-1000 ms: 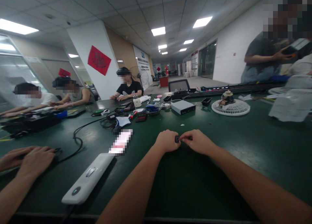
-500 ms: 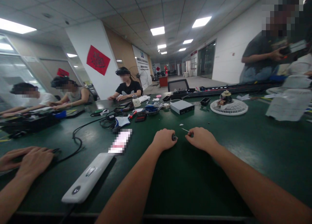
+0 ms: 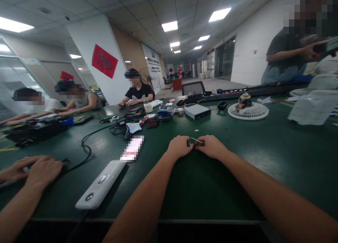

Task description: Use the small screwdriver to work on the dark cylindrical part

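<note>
My left hand point(image 3: 179, 147) is closed around a small dark round part point(image 3: 188, 143), most of it hidden by the fingers. Close beside it, my right hand point(image 3: 213, 147) pinches a thin metal-shafted tool point(image 3: 196, 141) with a dark end; its exact kind is too small to tell. The bright shaft points left, towards the round part, and the fingertips of both hands nearly meet just above the green table point(image 3: 211, 193). Whether the shaft touches the part, I cannot tell. A small white scrap point(image 3: 196, 130) lies beyond the hands.
A white power-bank-like device point(image 3: 101, 185) and a lit screen point(image 3: 133, 148) lie left of my arms. Farther back are a grey metal box point(image 3: 197, 111), a white fan grille point(image 3: 248, 111) and cables point(image 3: 88, 148). Another person's hands point(image 3: 42, 172) rest at the left.
My right hand has moved left, bringing the metal shaft up to the part in my left hand. The gap between the hands has closed. The view has tilted slightly.
</note>
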`<action>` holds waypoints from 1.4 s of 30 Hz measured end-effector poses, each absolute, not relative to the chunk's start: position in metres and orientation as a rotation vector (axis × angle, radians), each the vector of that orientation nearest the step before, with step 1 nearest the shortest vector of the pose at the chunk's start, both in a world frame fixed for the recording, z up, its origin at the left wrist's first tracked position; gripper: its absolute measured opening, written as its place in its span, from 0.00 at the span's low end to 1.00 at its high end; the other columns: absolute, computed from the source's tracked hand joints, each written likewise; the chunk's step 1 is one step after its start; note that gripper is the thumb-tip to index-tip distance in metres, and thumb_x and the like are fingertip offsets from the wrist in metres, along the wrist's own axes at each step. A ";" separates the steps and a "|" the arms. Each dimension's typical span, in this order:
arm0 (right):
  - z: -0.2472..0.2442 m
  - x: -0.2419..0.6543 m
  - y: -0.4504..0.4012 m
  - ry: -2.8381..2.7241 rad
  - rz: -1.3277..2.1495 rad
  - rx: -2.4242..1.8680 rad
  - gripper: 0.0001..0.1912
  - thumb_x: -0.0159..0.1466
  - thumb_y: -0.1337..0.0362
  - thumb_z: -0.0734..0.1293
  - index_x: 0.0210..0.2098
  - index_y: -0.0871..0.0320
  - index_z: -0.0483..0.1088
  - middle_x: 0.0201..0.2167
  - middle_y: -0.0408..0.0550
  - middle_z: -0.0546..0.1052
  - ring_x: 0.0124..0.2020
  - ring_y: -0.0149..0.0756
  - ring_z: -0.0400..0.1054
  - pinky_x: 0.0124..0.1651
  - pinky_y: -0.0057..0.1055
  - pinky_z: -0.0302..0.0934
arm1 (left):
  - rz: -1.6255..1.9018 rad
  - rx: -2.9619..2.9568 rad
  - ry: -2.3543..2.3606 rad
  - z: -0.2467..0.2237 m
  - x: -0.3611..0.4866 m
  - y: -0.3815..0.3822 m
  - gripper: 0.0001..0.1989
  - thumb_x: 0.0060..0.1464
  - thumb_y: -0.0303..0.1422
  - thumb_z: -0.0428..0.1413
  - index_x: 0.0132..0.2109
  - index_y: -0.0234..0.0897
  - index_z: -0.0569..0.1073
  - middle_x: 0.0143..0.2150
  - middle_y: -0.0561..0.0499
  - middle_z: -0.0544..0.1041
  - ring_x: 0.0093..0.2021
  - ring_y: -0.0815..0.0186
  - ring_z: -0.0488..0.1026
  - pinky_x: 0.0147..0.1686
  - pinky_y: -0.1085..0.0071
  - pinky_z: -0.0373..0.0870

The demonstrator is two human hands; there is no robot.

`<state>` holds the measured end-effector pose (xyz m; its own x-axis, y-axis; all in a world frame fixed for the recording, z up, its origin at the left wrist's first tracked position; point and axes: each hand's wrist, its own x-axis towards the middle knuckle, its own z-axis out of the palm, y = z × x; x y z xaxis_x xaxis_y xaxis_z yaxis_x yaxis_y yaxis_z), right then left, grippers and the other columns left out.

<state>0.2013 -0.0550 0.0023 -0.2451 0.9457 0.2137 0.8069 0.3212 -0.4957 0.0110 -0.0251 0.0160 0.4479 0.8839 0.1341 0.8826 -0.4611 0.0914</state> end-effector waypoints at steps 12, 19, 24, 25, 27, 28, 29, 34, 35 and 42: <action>0.003 0.206 -0.058 -1.898 0.514 -1.357 0.18 0.60 0.63 0.69 0.49 0.56 0.77 0.35 0.43 0.82 0.23 0.29 0.71 0.31 0.28 0.63 | 0.417 2.694 1.425 0.009 0.009 -0.025 0.11 0.54 0.33 0.55 0.46 0.42 0.69 0.41 0.47 0.79 0.39 0.60 0.77 0.35 0.68 0.69; 0.008 0.207 -0.061 -1.966 0.374 -1.373 0.09 0.58 0.63 0.71 0.38 0.56 0.81 0.26 0.42 0.78 0.26 0.31 0.68 0.31 0.27 0.56 | 0.551 2.700 1.304 0.009 0.014 -0.028 0.13 0.55 0.32 0.57 0.48 0.42 0.67 0.43 0.47 0.79 0.42 0.59 0.78 0.38 0.68 0.69; 0.003 0.208 -0.056 -1.839 0.543 -1.308 0.10 0.58 0.62 0.73 0.38 0.58 0.80 0.30 0.45 0.81 0.26 0.31 0.70 0.31 0.27 0.61 | 0.586 2.708 1.339 0.012 0.014 -0.028 0.13 0.54 0.37 0.61 0.45 0.41 0.70 0.40 0.48 0.79 0.39 0.59 0.77 0.34 0.68 0.68; 0.000 0.208 -0.054 -1.801 0.594 -1.290 0.10 0.57 0.61 0.74 0.38 0.58 0.80 0.30 0.46 0.81 0.25 0.31 0.71 0.30 0.27 0.62 | 0.588 2.711 1.344 0.012 0.014 -0.028 0.13 0.53 0.38 0.62 0.44 0.41 0.70 0.40 0.48 0.80 0.39 0.59 0.77 0.34 0.69 0.67; -0.004 0.207 -0.051 -1.745 0.711 -1.258 0.11 0.56 0.61 0.75 0.37 0.60 0.80 0.28 0.46 0.81 0.24 0.31 0.71 0.28 0.28 0.64 | 0.580 2.724 1.302 0.013 0.014 -0.028 0.15 0.52 0.41 0.63 0.43 0.40 0.71 0.39 0.49 0.80 0.38 0.60 0.77 0.33 0.70 0.66; -0.005 0.207 -0.050 -1.722 0.767 -1.245 0.11 0.55 0.61 0.75 0.36 0.60 0.79 0.28 0.47 0.81 0.24 0.32 0.72 0.28 0.28 0.65 | 0.571 2.735 1.260 0.013 0.014 -0.028 0.15 0.52 0.43 0.63 0.42 0.40 0.72 0.39 0.49 0.80 0.37 0.61 0.76 0.33 0.70 0.66; -0.006 0.207 -0.049 -1.702 0.815 -1.229 0.10 0.55 0.61 0.76 0.35 0.60 0.80 0.27 0.47 0.81 0.24 0.32 0.72 0.29 0.28 0.66 | 0.563 2.748 1.219 0.013 0.014 -0.029 0.16 0.52 0.45 0.63 0.42 0.40 0.73 0.38 0.49 0.80 0.36 0.61 0.76 0.32 0.70 0.66; -0.002 0.206 -0.052 -1.679 0.961 -1.147 0.06 0.57 0.66 0.73 0.35 0.61 0.80 0.23 0.45 0.80 0.24 0.31 0.73 0.32 0.28 0.68 | 0.553 2.792 1.171 0.013 0.013 -0.028 0.17 0.56 0.48 0.59 0.42 0.39 0.76 0.38 0.48 0.80 0.36 0.62 0.75 0.33 0.70 0.65; -0.001 0.206 -0.053 -1.677 0.979 -1.150 0.06 0.57 0.68 0.72 0.35 0.61 0.80 0.22 0.44 0.79 0.23 0.30 0.72 0.31 0.28 0.67 | 0.542 2.799 1.173 0.013 0.013 -0.028 0.16 0.56 0.47 0.59 0.43 0.39 0.76 0.38 0.48 0.80 0.36 0.62 0.75 0.33 0.70 0.65; -0.004 0.205 -0.053 -1.653 0.992 -1.124 0.05 0.54 0.69 0.73 0.31 0.61 0.74 0.27 0.44 0.78 0.19 0.27 0.69 0.23 0.25 0.64 | 0.457 2.826 1.085 0.014 0.012 -0.027 0.16 0.58 0.46 0.58 0.45 0.40 0.78 0.40 0.48 0.81 0.37 0.62 0.76 0.35 0.70 0.65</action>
<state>0.2050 -0.0530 -0.0042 -0.2043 0.9530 0.2238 0.2508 0.2719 -0.9291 0.0125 -0.0269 0.0141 0.7046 0.6653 0.2469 0.6413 -0.7459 0.1798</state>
